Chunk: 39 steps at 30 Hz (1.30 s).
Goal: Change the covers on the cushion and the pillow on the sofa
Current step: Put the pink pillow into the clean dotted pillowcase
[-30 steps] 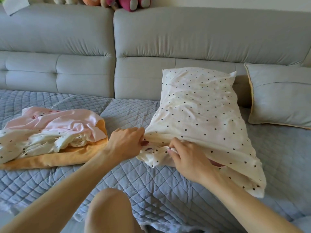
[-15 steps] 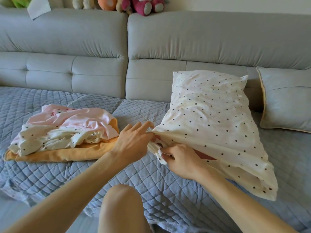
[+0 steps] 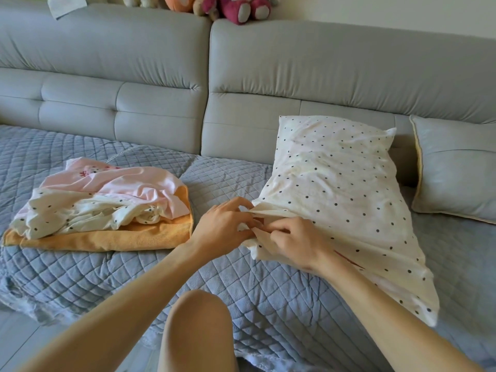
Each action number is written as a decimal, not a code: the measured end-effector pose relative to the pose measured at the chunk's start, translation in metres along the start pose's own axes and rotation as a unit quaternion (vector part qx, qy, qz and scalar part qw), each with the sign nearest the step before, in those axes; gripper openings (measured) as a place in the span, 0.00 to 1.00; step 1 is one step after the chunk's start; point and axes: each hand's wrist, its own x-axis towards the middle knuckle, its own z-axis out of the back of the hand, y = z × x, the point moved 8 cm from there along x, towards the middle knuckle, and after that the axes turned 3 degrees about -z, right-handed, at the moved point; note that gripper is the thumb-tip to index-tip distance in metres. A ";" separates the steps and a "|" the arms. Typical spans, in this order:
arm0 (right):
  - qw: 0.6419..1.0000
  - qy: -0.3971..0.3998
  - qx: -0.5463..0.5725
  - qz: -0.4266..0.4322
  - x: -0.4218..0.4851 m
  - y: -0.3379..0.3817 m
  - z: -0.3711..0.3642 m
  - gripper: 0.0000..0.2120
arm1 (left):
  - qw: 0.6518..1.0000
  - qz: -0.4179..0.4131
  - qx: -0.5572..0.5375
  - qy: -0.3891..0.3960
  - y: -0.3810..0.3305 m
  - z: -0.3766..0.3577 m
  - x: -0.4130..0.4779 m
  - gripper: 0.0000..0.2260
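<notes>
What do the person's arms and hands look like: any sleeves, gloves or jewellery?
The left arm and right arm are bare to the frame's edge, no sleeves showing. The left hand and right hand wear no gloves, and no ring, watch or bracelet is visible.

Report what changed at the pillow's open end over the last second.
The right hand slid left to meet the left hand. Both now pinch the dotted pillow's open cover edge, which is bunched tighter than before. The pillow itself, the pile of covers and the grey cushion stayed put.
</notes>
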 end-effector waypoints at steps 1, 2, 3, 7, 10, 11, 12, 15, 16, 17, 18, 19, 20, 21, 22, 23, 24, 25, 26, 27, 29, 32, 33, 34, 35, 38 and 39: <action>1.000 -0.025 -0.004 -0.013 0.001 -0.003 0.007 0.14 | 1.000 -0.010 0.015 -0.004 -0.001 0.002 0.001 0.05; 0.998 -0.048 -0.020 -0.019 0.002 -0.006 0.012 0.12 | 1.000 -0.020 0.021 -0.007 -0.003 0.003 0.002 0.05; 0.997 -0.062 -0.043 -0.015 0.001 -0.006 0.016 0.10 | 0.999 -0.035 0.028 -0.011 -0.004 0.003 0.002 0.05; 0.968 -0.087 -0.226 0.065 -0.002 0.007 0.005 0.15 | 0.991 -0.094 0.089 -0.028 -0.010 0.003 0.002 0.07; 0.939 -0.125 -0.304 0.105 -0.002 0.014 -0.002 0.13 | 0.982 -0.112 0.144 -0.053 -0.014 0.011 0.004 0.07; 0.942 -0.126 -0.289 0.112 -0.004 0.016 -0.001 0.16 | 0.979 -0.105 0.164 -0.063 -0.013 0.014 0.006 0.09; 0.949 -0.125 -0.264 0.121 -0.006 0.016 0.003 0.17 | 0.980 -0.085 0.168 -0.067 -0.009 0.017 0.007 0.10; 0.973 -0.028 -0.209 0.099 -0.005 -0.001 0.015 0.14 | 0.991 -0.009 0.118 -0.066 -0.004 0.019 0.015 0.07; 0.976 0.013 -0.197 0.094 -0.007 -0.008 0.014 0.14 | 0.993 0.001 0.092 -0.068 -0.008 0.018 0.019 0.07; 0.976 0.039 -0.195 0.093 -0.010 -0.012 0.013 0.14 | 0.996 0.001 0.061 -0.071 -0.014 0.017 0.024 0.06; 0.975 0.049 -0.198 0.086 -0.011 -0.017 0.011 0.13 | 0.997 -0.010 0.036 -0.074 -0.021 0.016 0.029 0.05; 0.974 0.052 -0.207 0.071 -0.011 -0.023 0.008 0.13 | 0.996 -0.032 0.031 -0.078 -0.029 0.013 0.033 0.05; 0.978 0.055 -0.193 0.046 -0.012 -0.028 0.007 0.14 | 0.994 -0.058 0.043 -0.082 -0.037 0.011 0.037 0.05; 0.987 0.065 -0.146 0.012 -0.012 -0.030 0.006 0.19 | 0.993 -0.073 0.061 -0.076 -0.040 0.007 0.038 0.05; 0.994 0.080 -0.072 -0.010 -0.015 -0.030 0.003 0.25 | 0.994 -0.068 0.070 -0.047 -0.038 0.001 0.040 0.06; 0.995 0.094 0.020 -0.017 -0.018 -0.028 -0.001 0.29 | 0.996 -0.050 0.074 -0.008 -0.033 -0.005 0.041 0.07; 0.992 0.106 0.071 -0.014 -0.023 -0.025 -0.005 0.29 | 0.995 -0.026 0.085 0.042 -0.026 -0.011 0.042 0.08; 0.991 0.115 0.071 -0.013 -0.028 -0.024 -0.008 0.24 | 0.990 -0.008 0.112 0.084 -0.018 -0.015 0.041 0.09; 0.993 0.112 0.020 -0.015 -0.033 -0.029 -0.008 0.19 | 0.983 -0.001 0.146 0.107 -0.011 -0.017 0.039 0.11; 0.994 0.100 -0.044 -0.014 -0.036 -0.036 -0.005 0.14 | 0.979 0.000 0.172 0.108 -0.005 -0.015 0.038 0.11; 0.988 0.040 -0.147 -0.027 -0.038 -0.056 0.012 0.08 | 0.974 -0.010 0.213 0.069 0.000 -0.007 0.030 0.10; 0.977 -0.097 -0.189 -0.018 -0.044 -0.067 0.043 0.20 | 0.971 -0.054 0.232 0.002 -0.008 -0.007 0.022 0.04; 0.967 -0.138 -0.215 -0.010 -0.049 -0.067 0.052 0.20 | 0.975 -0.053 0.215 -0.025 -0.010 -0.006 0.021 0.04; 0.952 -0.174 -0.252 -0.015 -0.053 -0.070 0.060 0.20 | 0.979 -0.038 0.192 -0.046 -0.010 -0.002 0.021 0.06; 0.936 -0.211 -0.280 -0.024 -0.060 -0.075 0.072 0.20 | 0.983 -0.022 0.170 -0.058 -0.009 0.000 0.022 0.06; 0.904 -0.273 -0.326 -0.053 -0.079 -0.103 0.106 0.15 | 0.986 -0.022 0.149 -0.069 -0.015 0.000 0.023 0.03; 0.897 -0.282 -0.335 -0.056 -0.085 -0.114 0.112 0.13 | 0.986 -0.030 0.147 -0.068 -0.021 -0.002 0.024 0.03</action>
